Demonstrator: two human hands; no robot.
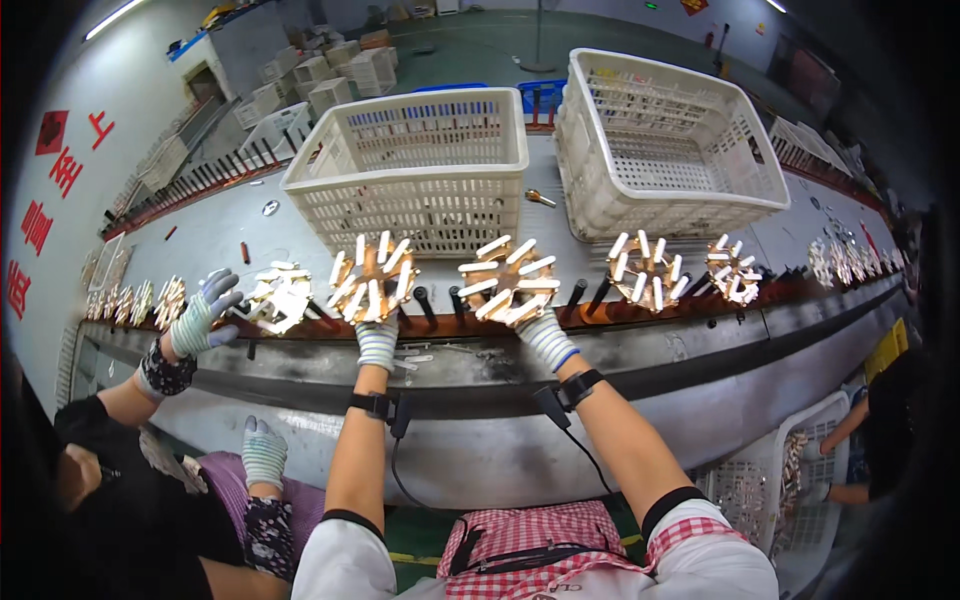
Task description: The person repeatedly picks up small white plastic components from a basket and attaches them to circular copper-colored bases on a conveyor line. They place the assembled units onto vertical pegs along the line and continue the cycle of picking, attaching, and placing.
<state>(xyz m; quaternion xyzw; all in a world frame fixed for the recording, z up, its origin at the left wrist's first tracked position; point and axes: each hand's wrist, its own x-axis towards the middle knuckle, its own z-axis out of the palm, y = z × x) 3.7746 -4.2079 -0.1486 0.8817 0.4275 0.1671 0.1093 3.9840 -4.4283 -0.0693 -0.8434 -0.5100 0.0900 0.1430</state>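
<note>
My left hand (377,343), in a striped knit glove, is closed on a round copper-coloured holder (373,278) ringed with shiny rod-like pieces. My right hand (546,338), gloved the same way, grips a similar holder (508,281) from below. Both holders stand over the row of black posts along the bench, and they hide most of my fingers. Another such holder (283,297) is left of my left hand. Two more, a larger one (648,270) and a smaller one (735,268), stand to the right of my right hand.
Two white slatted crates (405,180) (670,190) stand on the grey bench behind the holders. At my left, a co-worker's gloved hand (203,312) is raised by the row. Another person at the right reaches into a white basket (815,500). A small brass-coloured part (540,198) lies between the crates.
</note>
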